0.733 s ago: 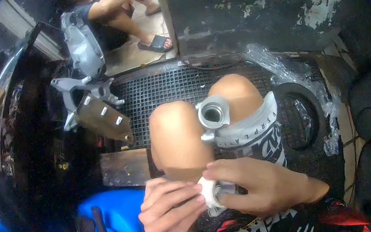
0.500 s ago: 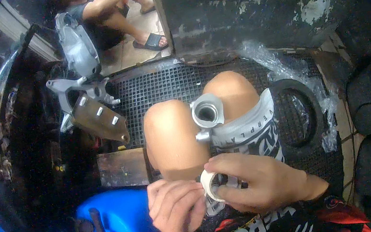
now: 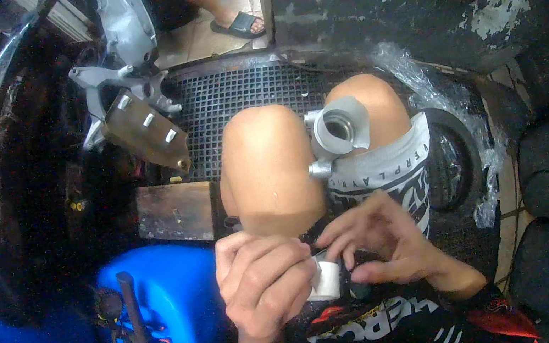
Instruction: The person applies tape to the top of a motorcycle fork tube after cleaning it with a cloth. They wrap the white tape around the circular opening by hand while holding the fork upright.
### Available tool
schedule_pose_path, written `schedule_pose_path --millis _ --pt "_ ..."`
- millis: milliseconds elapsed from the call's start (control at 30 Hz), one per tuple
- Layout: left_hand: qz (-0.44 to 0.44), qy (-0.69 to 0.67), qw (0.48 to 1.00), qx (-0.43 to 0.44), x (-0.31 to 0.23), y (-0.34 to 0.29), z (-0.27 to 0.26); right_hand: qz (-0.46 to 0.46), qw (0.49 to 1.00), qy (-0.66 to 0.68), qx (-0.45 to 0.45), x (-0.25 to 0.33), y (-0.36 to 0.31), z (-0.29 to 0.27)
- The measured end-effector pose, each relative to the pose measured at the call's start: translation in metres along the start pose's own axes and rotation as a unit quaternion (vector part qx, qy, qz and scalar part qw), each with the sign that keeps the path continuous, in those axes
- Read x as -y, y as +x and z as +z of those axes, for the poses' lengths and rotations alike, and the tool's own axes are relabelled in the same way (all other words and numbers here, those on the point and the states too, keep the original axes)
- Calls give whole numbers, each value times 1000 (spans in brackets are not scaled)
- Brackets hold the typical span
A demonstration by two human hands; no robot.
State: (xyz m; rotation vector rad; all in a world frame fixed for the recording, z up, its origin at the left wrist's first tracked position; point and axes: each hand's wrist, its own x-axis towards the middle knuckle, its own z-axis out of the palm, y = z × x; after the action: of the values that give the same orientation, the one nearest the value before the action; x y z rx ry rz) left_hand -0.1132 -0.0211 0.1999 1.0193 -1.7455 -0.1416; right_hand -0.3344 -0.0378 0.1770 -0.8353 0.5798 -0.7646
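Note:
My left hand is closed around a small roll of white tape in front of my lap, its fingertips on the roll's left side. Just right of the roll is my right hand, its thumb and fingers spread apart; the index fingertip is close to the roll's upper edge, and I cannot tell if it touches. Between my knees stands a grey tubular metal part, its round open end facing up. A pale flared band surrounds that end, and small lugs stick out at its side. Neither hand touches this part.
A blue plastic container with dark tools on it stands at left, beside a wooden block. Grey metal castings lie beyond. A black ring and clear plastic wrap rest on the grid mat. Another person's sandalled foot is far off.
My right hand has let go of the tape roll and opened to its right. The roll has turned and now sits against my left hand's fingers. The whole view has shifted.

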Motion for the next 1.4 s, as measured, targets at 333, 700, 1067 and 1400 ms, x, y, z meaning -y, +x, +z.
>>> schedule_pose_path --millis 333,700,1067,1400 --pt "71 37 997 -11 7 -5 -7 66 994 -84 30 -10 5 9" --pt "-16 -39 997 -70 24 -10 4 -253 737 -627 11 89 -16 12" --pt "-29 -139 978 156 8 8 8 -337 696 -634 19 58 2 10" --pt "52 -147 980 126 11 -12 15 -255 911 -268 -183 5 8 38"
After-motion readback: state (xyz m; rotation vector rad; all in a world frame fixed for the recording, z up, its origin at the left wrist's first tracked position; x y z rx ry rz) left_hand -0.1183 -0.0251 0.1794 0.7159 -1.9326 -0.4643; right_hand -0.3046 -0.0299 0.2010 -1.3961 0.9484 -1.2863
